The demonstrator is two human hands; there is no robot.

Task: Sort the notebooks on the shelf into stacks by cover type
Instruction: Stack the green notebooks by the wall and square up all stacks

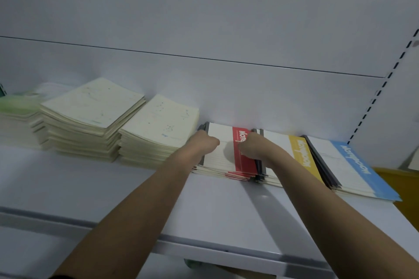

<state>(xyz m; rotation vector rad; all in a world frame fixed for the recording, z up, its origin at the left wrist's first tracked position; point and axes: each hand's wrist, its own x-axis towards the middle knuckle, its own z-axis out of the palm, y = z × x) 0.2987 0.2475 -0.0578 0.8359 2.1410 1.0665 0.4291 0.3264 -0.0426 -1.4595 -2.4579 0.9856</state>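
Both hands are on the red-banded stack (229, 156), mid-shelf (136, 199) between the cream constellation stack (158, 124) and the yellow-banded stack (285, 154). To square it well, press evenly from both sides and keep the spines flush. Left hand (205, 142) and right hand (251, 145) are curled over the top cover; whether they actually grip it, I can't tell.

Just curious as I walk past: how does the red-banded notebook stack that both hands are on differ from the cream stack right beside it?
The red-banded notebook stack is low; the cream notebook stack to its left stands clearly taller. The red-banded covers are white with a red strip and dark spine edge; the cream covers are plain with faint dotted drawings. The left hand and right hand rest on the red-banded stack; nothing touches the cream one. Both lie flat on the white shelf.
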